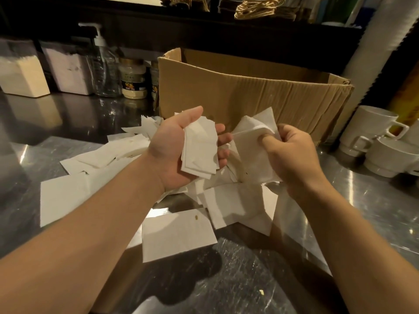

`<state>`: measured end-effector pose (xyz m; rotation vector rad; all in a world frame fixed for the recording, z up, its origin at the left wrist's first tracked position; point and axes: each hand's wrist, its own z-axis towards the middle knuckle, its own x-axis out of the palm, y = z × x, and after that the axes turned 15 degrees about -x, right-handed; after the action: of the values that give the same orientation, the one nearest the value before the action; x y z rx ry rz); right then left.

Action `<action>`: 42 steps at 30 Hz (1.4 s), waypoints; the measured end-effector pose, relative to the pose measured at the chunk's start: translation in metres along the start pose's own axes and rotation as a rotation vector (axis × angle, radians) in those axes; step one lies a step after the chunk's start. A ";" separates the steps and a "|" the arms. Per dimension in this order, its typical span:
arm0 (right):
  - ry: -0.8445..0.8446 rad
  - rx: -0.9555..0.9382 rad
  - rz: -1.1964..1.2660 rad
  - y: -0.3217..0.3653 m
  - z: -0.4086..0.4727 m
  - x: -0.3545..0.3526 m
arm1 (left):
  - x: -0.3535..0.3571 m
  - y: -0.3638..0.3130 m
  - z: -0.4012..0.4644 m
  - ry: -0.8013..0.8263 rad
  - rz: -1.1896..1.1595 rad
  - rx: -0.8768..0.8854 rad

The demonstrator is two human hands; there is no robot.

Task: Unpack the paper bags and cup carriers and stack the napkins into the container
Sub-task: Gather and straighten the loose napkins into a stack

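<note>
Left hand (179, 143) cups a small napkin stack (200, 150); right hand (288, 155) pinches 1 napkin (251, 137). Before the box (249, 91), most napkins (176, 234) lie loose, unstacked.

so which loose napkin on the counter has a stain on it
The flat napkin nearest the camera, lying between the two forearms: it has a small brown spot near its top edge. The other napkins look plain white.

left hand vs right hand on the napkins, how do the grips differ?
The left hand lies palm up, fingers loosely curled under a small napkin stack; the right hand shows its back, with the thumb pinching a second napkin bunch. The left stack lies flat and fairly even on the palm; the right bunch stands tilted and looser. Both grips hold white napkins above the scattered pile on the metal counter.
</note>
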<state>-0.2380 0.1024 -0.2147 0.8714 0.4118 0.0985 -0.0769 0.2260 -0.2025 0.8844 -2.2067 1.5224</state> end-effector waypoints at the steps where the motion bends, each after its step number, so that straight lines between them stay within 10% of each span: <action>1: -0.003 0.030 0.069 0.002 0.000 -0.002 | 0.000 0.000 0.000 -0.001 0.000 0.001; 15: 0.284 0.210 0.781 0.022 -0.011 -0.002 | -0.002 0.006 0.011 0.045 0.031 -0.065; 26: 0.144 0.357 0.572 0.017 -0.020 0.020 | 0.003 0.025 0.019 0.299 0.078 -0.045; 34: 0.088 -0.158 0.025 0.004 -0.018 0.022 | 0.008 0.022 0.012 0.158 0.205 -0.078; 38: -0.038 -0.343 -0.016 0.007 -0.013 0.015 | 0.006 0.020 0.012 0.163 0.171 -0.085; 42: -0.135 -0.086 0.287 0.014 -0.009 0.005 | 0.006 0.015 0.011 0.048 0.077 -0.035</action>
<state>-0.2354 0.1193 -0.2102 0.8427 0.1537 0.3176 -0.0897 0.2173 -0.2141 0.7525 -2.2505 1.5183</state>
